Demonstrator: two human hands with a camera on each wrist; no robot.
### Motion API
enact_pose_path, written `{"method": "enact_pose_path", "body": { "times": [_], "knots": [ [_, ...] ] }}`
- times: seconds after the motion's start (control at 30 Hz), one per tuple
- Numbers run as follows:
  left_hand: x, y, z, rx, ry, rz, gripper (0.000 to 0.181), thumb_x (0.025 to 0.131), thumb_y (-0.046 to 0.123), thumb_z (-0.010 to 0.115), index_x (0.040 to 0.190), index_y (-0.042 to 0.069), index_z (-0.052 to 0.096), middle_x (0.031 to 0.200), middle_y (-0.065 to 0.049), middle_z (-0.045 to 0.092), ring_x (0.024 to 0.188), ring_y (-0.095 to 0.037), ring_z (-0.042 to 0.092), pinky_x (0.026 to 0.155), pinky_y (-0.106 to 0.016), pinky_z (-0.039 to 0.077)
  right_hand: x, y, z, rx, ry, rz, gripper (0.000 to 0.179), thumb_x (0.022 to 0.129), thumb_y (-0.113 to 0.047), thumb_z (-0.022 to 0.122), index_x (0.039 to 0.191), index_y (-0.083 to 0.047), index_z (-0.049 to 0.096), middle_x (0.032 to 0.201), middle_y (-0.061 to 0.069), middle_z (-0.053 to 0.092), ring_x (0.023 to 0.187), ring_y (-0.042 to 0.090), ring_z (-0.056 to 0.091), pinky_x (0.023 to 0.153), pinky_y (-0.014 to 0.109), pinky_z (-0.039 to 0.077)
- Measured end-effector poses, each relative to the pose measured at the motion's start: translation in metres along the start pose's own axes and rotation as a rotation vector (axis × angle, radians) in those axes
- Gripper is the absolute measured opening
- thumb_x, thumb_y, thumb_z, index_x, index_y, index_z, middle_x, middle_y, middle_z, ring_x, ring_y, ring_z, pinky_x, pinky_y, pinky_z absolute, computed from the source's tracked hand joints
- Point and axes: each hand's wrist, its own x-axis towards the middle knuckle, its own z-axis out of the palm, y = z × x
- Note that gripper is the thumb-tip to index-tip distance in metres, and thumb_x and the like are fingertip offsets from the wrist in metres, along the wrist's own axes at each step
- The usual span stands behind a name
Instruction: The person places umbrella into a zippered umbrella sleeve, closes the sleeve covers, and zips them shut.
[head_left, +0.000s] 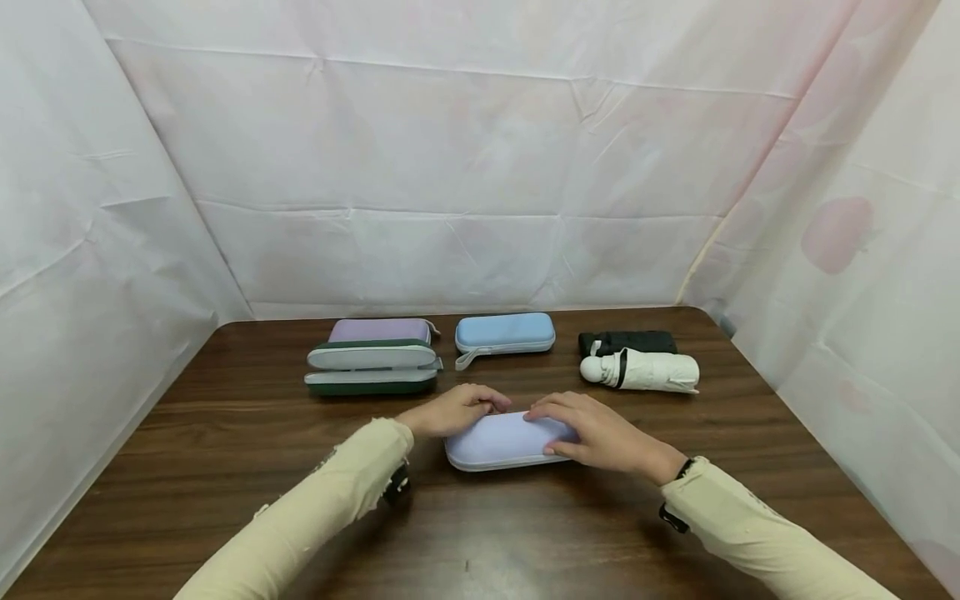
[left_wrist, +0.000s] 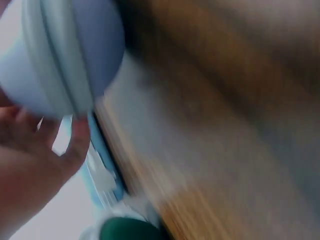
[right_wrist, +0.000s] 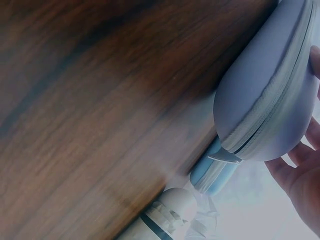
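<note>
A lilac zip case (head_left: 498,442) with a pale zip band lies on the table in front of me. My right hand (head_left: 596,433) grips its right end, thumb at the near edge and fingers over the top. At the case's far left side, my left hand (head_left: 457,410) has its fingers curled against the far edge; the case partly hides the fingertips. In the left wrist view the thumb of that hand (left_wrist: 45,150) meets the zip band of the lilac case (left_wrist: 100,45). The right wrist view shows the case's rounded end (right_wrist: 260,95) against the right fingers.
Behind the left hand, a green case (head_left: 371,389) with a grey rim stands partly open before a purple case (head_left: 378,330). A blue case (head_left: 506,331) with a wrist strap lies at the back middle. Back right are a white folded umbrella (head_left: 652,371) and a black folded one (head_left: 637,341).
</note>
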Motion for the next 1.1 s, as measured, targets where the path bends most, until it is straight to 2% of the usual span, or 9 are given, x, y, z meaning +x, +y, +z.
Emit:
{"method": "enact_pose_path", "body": {
  "times": [0.13,0.27,0.5,0.63,0.8,0.93,1.03,1.1],
  "knots": [
    [0.0,-0.008,-0.013,-0.074,-0.156,-0.049,0.043,0.091,-0.013,0.035,0.124,0.0,0.062,0.121,-0.009,0.062,0.113,-0.018,0.054,0.094,-0.034,0.043,0.0,0.0,0.001,-0.002,-0.001,-0.002,0.042,0.086,-0.028,0.072,0.125,-0.018,0.059,0.123,-0.004,0.057,0.114,0.015,0.052,0.092,0.043,0.043],
    [-0.002,-0.012,-0.019,-0.06,-0.217,-0.101,0.042,0.091,-0.014,0.038,0.12,0.001,0.065,0.117,-0.008,0.064,0.109,-0.015,0.055,0.089,-0.03,0.046,-0.001,0.0,0.003,-0.005,-0.001,-0.014,0.042,0.087,-0.028,0.072,0.124,-0.017,0.059,0.124,-0.004,0.056,0.113,0.015,0.052,0.092,0.043,0.043],
    [-0.006,-0.013,-0.028,0.033,-0.238,-0.123,0.025,0.096,-0.003,0.048,0.111,-0.001,0.068,0.106,-0.006,0.067,0.097,-0.01,0.057,0.083,-0.025,0.047,-0.001,0.0,0.004,-0.015,0.002,-0.02,0.042,0.087,-0.029,0.071,0.125,-0.018,0.058,0.124,-0.004,0.056,0.113,0.015,0.052,0.091,0.042,0.043],
    [-0.009,-0.011,-0.034,0.044,-0.246,-0.143,0.02,0.097,0.002,0.051,0.105,0.001,0.07,0.1,-0.003,0.067,0.09,-0.007,0.056,0.08,-0.023,0.046,-0.001,0.0,0.004,-0.025,0.004,-0.021,0.042,0.087,-0.03,0.071,0.125,-0.018,0.058,0.124,-0.004,0.056,0.113,0.015,0.052,0.091,0.042,0.043],
    [-0.012,-0.015,-0.038,0.05,-0.259,-0.143,0.017,0.095,0.001,0.054,0.102,0.0,0.07,0.095,-0.001,0.066,0.085,-0.005,0.054,0.077,-0.022,0.046,-0.001,-0.001,0.003,-0.027,0.007,-0.023,0.042,0.087,-0.029,0.071,0.125,-0.017,0.058,0.124,-0.004,0.056,0.114,0.015,0.052,0.091,0.042,0.043],
    [-0.014,-0.02,-0.036,0.066,-0.246,-0.154,0.017,0.094,-0.001,0.055,0.101,0.001,0.07,0.094,0.0,0.066,0.083,-0.006,0.053,0.075,-0.022,0.046,-0.001,-0.001,0.002,-0.036,0.0,-0.012,0.042,0.087,-0.03,0.071,0.125,-0.017,0.059,0.124,-0.004,0.056,0.114,0.015,0.052,0.092,0.042,0.043],
    [-0.014,-0.019,-0.033,0.168,-0.229,-0.129,0.019,0.095,-0.001,0.053,0.1,0.002,0.071,0.095,-0.002,0.067,0.083,-0.009,0.056,0.075,-0.025,0.048,0.0,-0.001,0.0,-0.04,-0.019,-0.001,0.042,0.087,-0.031,0.071,0.125,-0.018,0.058,0.125,-0.005,0.056,0.114,0.014,0.051,0.092,0.042,0.043],
    [-0.015,-0.017,-0.029,0.306,-0.216,-0.083,0.02,0.096,0.0,0.051,0.101,0.003,0.07,0.097,-0.003,0.067,0.087,-0.012,0.058,0.078,-0.028,0.049,0.001,0.0,-0.002,-0.045,-0.036,0.006,0.042,0.087,-0.031,0.07,0.125,-0.019,0.058,0.125,-0.006,0.055,0.114,0.013,0.051,0.092,0.041,0.043]
  ]
}}
